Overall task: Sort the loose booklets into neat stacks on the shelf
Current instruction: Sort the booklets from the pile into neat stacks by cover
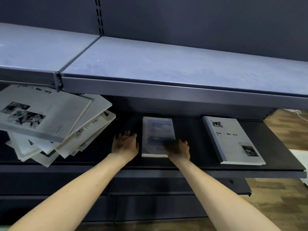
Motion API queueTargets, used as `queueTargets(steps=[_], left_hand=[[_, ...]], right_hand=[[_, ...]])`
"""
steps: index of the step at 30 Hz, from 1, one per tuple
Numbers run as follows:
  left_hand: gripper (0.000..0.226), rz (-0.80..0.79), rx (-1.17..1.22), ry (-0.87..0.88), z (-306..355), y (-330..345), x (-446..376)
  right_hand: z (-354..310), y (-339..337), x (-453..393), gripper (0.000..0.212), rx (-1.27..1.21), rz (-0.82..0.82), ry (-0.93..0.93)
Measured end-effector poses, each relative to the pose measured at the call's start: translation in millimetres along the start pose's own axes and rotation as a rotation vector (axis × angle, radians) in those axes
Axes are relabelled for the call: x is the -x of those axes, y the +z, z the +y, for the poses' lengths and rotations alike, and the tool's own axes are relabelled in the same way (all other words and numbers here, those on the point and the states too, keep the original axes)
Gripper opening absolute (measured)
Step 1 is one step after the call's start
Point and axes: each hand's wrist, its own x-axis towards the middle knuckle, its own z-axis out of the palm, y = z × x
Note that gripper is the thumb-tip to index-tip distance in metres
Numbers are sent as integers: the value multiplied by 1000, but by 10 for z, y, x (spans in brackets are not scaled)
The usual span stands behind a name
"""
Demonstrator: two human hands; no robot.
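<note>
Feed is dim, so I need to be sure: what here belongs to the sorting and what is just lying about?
Job:
- loose pile, left
- blue booklet stack, between left hand and right hand
- grey booklet stack
- dark shelf

Lying about:
- upper shelf
- white cord
- wooden floor

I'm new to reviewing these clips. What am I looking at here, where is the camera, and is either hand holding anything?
There is no machine here: a person works with bare hands, and the single picture comes from a camera worn on the head, looking forward and down. Both forearms reach into a dark lower shelf. The left hand is open beside a blue-covered booklet stack, gripping nothing. The right hand lies over that stack's near right corner; it is blurred, so I cannot tell whether it grips. To the right lies a grey "Time Memory" booklet. At left sits a messy pile of loose booklets. The grey upper shelf runs above.
</note>
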Motion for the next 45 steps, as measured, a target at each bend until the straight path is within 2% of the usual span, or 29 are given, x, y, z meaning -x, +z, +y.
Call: queueTargets(steps=[5, 9, 12, 15, 19, 22, 31, 40, 45], left_hand=[[39, -4, 11, 7, 22, -18, 28], [39, 17, 7, 9, 4, -79, 54], [42, 58, -4, 1, -11, -145, 72], [48, 117, -21, -12, -49, -198, 122], [52, 210, -84, -56, -196, -272, 210], [56, 248, -108, -109, -329, -348, 296], [64, 325, -164, -272, -667, -572, 665], [47, 457, -142, -440, -1251, -605, 1158], [41, 480, -111, -485, -1564, -576, 1244]], right_hand=[[20, -12, 9, 68, 21, -13, -2], [-56, -57, 95, 72, 26, 79, 36], [-209, -103, 171, 73, 52, 127, -58], [-420, -110, 234, 69, 20, 74, -196], [-710, -18, 348, 75, -112, -23, -305], [-864, -53, 455, 77, -18, -53, -348], [-1304, -35, 733, 72, -51, -136, -543], [-1822, 177, 1119, 65, -110, -209, -778], [-2024, 322, 1310, 66, -48, -215, -824]])
